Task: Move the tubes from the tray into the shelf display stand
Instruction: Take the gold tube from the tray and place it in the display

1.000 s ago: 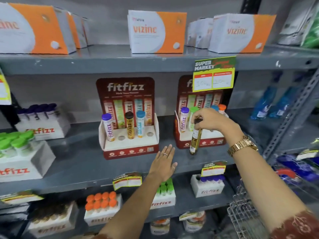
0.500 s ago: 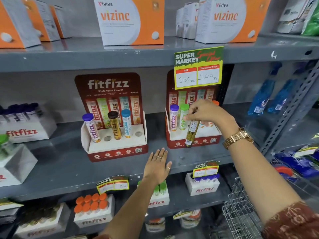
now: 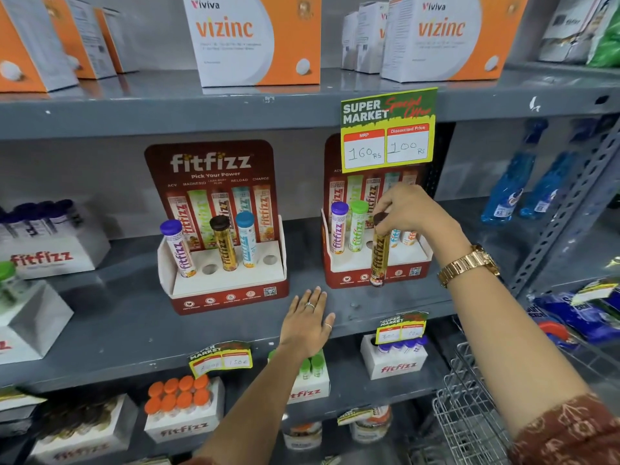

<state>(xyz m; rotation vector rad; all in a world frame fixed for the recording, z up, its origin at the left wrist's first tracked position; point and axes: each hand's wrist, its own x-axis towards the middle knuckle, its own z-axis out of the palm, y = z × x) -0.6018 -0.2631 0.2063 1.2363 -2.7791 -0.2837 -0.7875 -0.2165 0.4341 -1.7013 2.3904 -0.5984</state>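
My right hand (image 3: 407, 211) grips the brown cap of a gold fitfizz tube (image 3: 379, 255). The tube hangs upright in front of the right display stand (image 3: 422, 268), its base level with the stand's red front lip. That stand holds a purple-capped tube (image 3: 338, 229), a green-capped tube (image 3: 357, 228) and two more behind my hand. The left display stand (image 3: 231, 286) carries purple-, brown- and blue-capped tubes and has two free holes. My left hand (image 3: 308, 318) lies flat, fingers spread, on the grey shelf (image 3: 110, 323) between the stands.
Orange-and-white vizinc boxes (image 3: 255, 38) stand on the shelf above. A price sign (image 3: 387, 129) hangs over the right stand. White fitfizz trays (image 3: 183, 411) with capped tubes sit on the lower shelf and at the left. A wire basket (image 3: 469, 414) is at the lower right, blue bottles (image 3: 513, 186) at the right.
The view has come closer to the shelf. My right hand has turned the gold tube from tilted to nearly upright in front of the right stand. My left hand stays flat on the shelf.
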